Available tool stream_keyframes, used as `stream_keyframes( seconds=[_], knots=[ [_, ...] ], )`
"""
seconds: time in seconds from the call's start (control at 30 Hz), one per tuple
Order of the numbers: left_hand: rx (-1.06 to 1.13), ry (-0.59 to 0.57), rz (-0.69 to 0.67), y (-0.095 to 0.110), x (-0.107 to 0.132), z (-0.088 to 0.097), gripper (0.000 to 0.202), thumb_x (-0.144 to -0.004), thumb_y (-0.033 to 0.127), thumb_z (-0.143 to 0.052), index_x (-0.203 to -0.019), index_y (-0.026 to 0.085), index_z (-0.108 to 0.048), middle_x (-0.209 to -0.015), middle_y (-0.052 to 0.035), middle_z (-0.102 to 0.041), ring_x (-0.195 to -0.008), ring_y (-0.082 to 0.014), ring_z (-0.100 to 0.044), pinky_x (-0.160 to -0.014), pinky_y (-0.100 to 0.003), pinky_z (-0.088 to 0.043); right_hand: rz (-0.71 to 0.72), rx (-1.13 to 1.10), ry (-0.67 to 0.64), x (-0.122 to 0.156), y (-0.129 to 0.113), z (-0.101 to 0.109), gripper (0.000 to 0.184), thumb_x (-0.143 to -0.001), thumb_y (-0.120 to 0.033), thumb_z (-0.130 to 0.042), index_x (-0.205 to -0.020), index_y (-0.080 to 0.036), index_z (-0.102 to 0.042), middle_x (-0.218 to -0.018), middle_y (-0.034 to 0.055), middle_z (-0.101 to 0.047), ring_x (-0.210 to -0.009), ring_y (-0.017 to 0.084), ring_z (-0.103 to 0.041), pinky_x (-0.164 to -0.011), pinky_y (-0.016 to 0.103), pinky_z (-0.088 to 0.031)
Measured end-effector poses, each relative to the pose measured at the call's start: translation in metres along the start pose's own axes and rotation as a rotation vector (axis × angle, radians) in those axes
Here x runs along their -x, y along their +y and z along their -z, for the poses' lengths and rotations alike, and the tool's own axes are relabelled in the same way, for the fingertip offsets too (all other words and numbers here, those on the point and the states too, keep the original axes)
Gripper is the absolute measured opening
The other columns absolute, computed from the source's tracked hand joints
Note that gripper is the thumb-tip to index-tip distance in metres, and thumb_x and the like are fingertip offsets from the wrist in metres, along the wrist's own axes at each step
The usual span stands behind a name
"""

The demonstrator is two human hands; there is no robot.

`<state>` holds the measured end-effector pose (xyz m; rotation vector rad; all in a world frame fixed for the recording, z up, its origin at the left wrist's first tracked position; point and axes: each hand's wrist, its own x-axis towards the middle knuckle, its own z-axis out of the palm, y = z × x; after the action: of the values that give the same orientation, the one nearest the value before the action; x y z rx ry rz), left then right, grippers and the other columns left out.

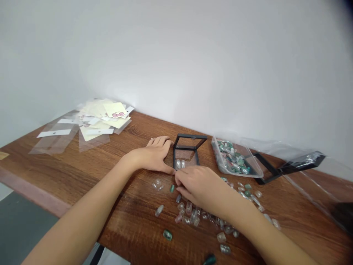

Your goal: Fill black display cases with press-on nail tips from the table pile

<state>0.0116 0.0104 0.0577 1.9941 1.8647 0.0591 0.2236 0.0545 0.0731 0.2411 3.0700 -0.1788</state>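
My left hand (157, 155) rests on the wood table with its fingers spread, its thumb and forefinger bordering the left side of a small black-framed display case (198, 159). The case stands unfolded, its lid tilted up at the back, and two clear press-on nails (180, 163) sit upright side by side on its film. At the front edge of the case, my right hand (202, 186) has its fingers curled in a pinch; whatever is between the fingertips is hidden. Loose press-on nails (189, 208), clear, pinkish and green, lie scattered below and beside this hand.
A clear plastic box (255, 171) of many nails stands behind on the right. Beside it lies another open black case (267, 178), with clear plastic wrap around it. Cards and clear bags (104, 117) are piled at the back left. A white wall (193, 66) borders the table.
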Motion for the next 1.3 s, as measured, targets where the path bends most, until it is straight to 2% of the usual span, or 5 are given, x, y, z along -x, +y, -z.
stream_keyframes(
  seconds=[0.13, 0.33, 0.8, 1.03, 1.3],
  knots=[
    [-0.004, 0.006, -0.007, -0.001, 0.000, -0.001, 0.096, -0.068, 0.074, -0.058, -0.140, 0.015, -0.031, -0.155, -0.0228, -0.025, -0.147, -0.0389, -0.016, -0.118, -0.054, -0.020, 0.008, 0.078, 0.033, 0.000, 0.001, -0.001, 0.008, -0.091, -0.011, -0.055, -0.089, -0.016, -0.061, -0.084, 0.0042, -0.069, -0.076, 0.020, -0.065, -0.067, 0.033, -0.044],
    [-0.003, 0.012, -0.009, -0.002, -0.001, -0.003, 0.096, -0.066, 0.075, -0.058, -0.139, 0.018, -0.031, -0.154, -0.0204, -0.027, -0.147, -0.0386, -0.018, -0.118, -0.054, -0.020, 0.044, -0.081, -0.061, 0.003, -0.001, 0.007, 0.008, -0.086, -0.023, -0.066, -0.092, -0.018, -0.063, -0.092, 0.0042, -0.071, -0.084, 0.021, -0.067, -0.070, 0.032, -0.047],
    [-0.005, 0.002, -0.008, -0.001, 0.000, -0.001, 0.101, -0.067, 0.076, -0.059, -0.141, 0.013, -0.033, -0.155, -0.0231, -0.024, -0.146, -0.0398, -0.017, -0.118, -0.054, -0.020, -0.110, 0.001, -0.066, -0.003, -0.001, 0.002, 0.017, -0.091, -0.030, -0.062, -0.081, -0.017, -0.064, -0.082, 0.0065, -0.072, -0.077, 0.023, -0.067, -0.068, 0.034, -0.047],
    [0.010, 0.004, -0.011, -0.001, -0.001, -0.001, 0.104, -0.066, 0.077, -0.059, -0.143, 0.013, -0.032, -0.156, -0.0229, -0.024, -0.146, -0.0395, -0.017, -0.119, -0.053, -0.019, -0.049, -0.177, -0.055, 0.005, 0.010, 0.014, 0.010, -0.085, -0.018, -0.065, -0.094, -0.021, -0.064, -0.093, 0.0012, -0.072, -0.081, 0.017, -0.064, -0.072, 0.029, -0.046],
    [-0.010, 0.008, -0.014, -0.001, 0.000, -0.001, 0.103, -0.066, 0.079, -0.057, -0.141, 0.013, -0.033, -0.153, -0.0232, -0.027, -0.146, -0.0380, -0.018, -0.119, -0.053, -0.019, -0.026, -0.164, -0.113, 0.002, 0.013, 0.006, 0.004, -0.085, -0.019, -0.064, -0.088, -0.021, -0.066, -0.090, 0.0022, -0.072, -0.082, 0.019, -0.065, -0.073, 0.031, -0.047]
  ],
)
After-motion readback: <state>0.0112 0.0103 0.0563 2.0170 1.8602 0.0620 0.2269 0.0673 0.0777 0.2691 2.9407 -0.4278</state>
